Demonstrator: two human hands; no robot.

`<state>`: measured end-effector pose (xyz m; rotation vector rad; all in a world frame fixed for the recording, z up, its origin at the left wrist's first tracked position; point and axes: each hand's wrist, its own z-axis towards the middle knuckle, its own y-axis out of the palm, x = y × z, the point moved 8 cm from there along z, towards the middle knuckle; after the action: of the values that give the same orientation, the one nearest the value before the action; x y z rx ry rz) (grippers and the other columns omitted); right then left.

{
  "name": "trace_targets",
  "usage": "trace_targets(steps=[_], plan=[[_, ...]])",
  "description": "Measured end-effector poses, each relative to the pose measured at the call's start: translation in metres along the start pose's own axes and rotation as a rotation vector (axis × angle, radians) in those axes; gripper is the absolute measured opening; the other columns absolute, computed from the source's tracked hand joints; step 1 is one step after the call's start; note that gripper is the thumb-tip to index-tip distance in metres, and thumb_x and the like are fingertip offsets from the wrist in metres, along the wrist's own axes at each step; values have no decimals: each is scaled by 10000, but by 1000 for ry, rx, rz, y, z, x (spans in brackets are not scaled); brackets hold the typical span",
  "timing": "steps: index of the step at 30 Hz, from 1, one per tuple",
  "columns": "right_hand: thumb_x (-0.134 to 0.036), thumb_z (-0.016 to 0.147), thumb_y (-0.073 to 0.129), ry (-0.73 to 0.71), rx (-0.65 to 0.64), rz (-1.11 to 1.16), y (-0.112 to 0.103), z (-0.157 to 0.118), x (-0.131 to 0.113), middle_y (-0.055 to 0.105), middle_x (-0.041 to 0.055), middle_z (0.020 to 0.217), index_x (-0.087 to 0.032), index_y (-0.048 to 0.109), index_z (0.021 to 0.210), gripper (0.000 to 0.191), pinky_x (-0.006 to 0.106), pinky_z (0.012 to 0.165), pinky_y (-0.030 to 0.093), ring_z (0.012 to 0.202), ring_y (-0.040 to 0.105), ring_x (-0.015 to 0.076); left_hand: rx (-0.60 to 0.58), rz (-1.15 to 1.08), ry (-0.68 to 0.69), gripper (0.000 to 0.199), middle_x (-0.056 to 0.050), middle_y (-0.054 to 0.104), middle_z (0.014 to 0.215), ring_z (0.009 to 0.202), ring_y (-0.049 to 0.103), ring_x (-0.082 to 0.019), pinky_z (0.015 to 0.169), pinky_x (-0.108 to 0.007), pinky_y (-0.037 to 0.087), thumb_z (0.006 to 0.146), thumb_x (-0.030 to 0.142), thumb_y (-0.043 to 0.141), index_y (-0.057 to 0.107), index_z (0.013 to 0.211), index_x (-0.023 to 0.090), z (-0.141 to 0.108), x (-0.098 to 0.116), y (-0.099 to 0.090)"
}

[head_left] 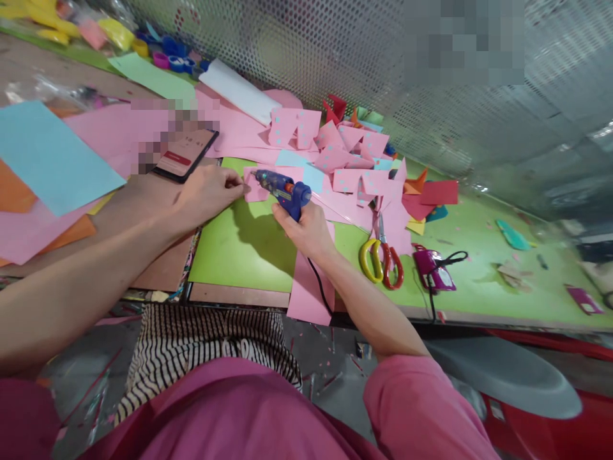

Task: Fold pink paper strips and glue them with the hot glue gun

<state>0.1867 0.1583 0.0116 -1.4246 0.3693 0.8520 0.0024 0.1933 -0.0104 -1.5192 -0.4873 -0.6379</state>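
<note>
A blue hot glue gun (286,190) is gripped in my right hand (309,229), its nozzle pointing left over a small pink paper piece (256,190). My left hand (213,191) pinches the left edge of that pink piece. Both hands are above a lime-green sheet (244,252) on the table. The gun's cord drops past a pink paper strip (306,287) at the table's front edge. Right of my right wrist lie scissors (382,255) with one yellow and one red handle. Several folded pink paper shapes (361,182) with blue dots are heaped behind the gun.
A phone (186,153) lies beyond my left hand. Coloured sheets, among them a light-blue sheet (57,156), cover the left side. A purple packet (435,269) with a black cord sits at the right. A perforated metal panel (287,51) closes off the back, and a grey stool (502,374) stands at lower right.
</note>
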Motion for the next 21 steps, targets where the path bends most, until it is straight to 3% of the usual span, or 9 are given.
trace_targets(steps=[21], plan=[[-481,927,573,14,-14,-12,2,0,-2,610,23,671,-211,642,934,279,311,640,447,705,629,197,2,14,-3,348,-93,775,885,823,675,-253,714,-335,462,843,469,576,786,909,199,0,-1,0]])
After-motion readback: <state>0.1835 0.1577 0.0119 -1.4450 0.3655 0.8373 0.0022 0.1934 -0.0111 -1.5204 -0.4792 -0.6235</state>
